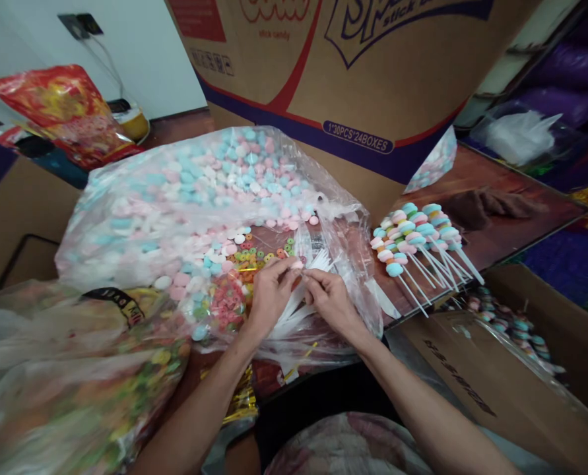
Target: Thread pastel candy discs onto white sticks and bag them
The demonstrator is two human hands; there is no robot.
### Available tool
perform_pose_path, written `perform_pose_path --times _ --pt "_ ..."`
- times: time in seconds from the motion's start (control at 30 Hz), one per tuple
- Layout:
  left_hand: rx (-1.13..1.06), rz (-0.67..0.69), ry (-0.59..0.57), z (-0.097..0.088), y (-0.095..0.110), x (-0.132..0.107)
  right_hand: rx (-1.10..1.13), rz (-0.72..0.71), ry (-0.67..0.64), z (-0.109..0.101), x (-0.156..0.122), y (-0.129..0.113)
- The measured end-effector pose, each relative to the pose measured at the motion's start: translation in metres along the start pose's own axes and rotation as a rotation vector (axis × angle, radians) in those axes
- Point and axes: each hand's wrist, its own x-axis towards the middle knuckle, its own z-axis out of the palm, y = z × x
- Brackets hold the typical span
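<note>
Below the big candy bag [185, 198] at centre frame, the left hand [270, 295] pinches a pink candy [297, 264] and the right hand [329, 298] grips a white stick [318, 262]; thread slowly, keeping hole and tip aligned.

1. Big cardboard box [373, 72] right in front of you has "1*30PCS*24BOXES" in a blue oval, plus "stick candy" in small red letters.
2. The box's bigger lettering is cut off, and you can't read the print on the lower carton [472, 389].
</note>
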Motion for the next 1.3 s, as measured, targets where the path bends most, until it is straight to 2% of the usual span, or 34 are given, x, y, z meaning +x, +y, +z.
perform_pose_path --times 0.13,0.2,0.3,0.4,0.53,0.7,0.77,0.87,0.97,1.1,1.2,1.3 --pt "0.089 0.010 -0.035 -0.001 0.003 0.020 -0.066 -0.021 0.059 -0.012 0.005 0.000" --pt "0.285 0.032 -0.008 -0.003 0.000 0.039 -0.107 -0.014 0.098 -0.018 0.004 0.002" --pt "0.590 0.083 -0.080 -0.004 -0.008 0.063 -0.124 0.009 0.126 -0.022 0.000 0.005" --pt "0.699 0.110 -0.145 -0.003 -0.016 0.074 -0.130 0.003 0.131 -0.021 -0.003 0.009" --pt "0.594 0.063 -0.152 -0.005 -0.022 0.075 -0.107 -0.004 0.130 -0.020 -0.004 0.010" --pt "0.359 -0.003 -0.031 -0.003 -0.024 0.082 -0.098 -0.001 0.126 -0.020 -0.004 0.009" --pt "0.380 0.000 -0.020 0.002 -0.023 0.088 -0.100 0.003 0.120 -0.020 -0.005 0.009" --pt "0.535 0.021 -0.062 0.007 -0.023 0.093 -0.106 0.005 0.114 -0.021 -0.005 0.007" --pt "0.644 0.100 -0.110 0.008 -0.024 0.091 -0.113 0.003 0.101 -0.021 -0.006 0.005" --pt "0.648 0.166 -0.179 0.005 -0.026 0.084 -0.118 -0.004 0.091 -0.021 -0.005 0.003" --pt "0.476 0.103 -0.174 0.000 -0.027 0.081 -0.131 -0.011 0.098 -0.021 -0.003 0.004" --pt "0.098 -0.008 -0.129 -0.007 -0.024 0.077 -0.137 -0.017 0.093 -0.021 -0.003 0.004"
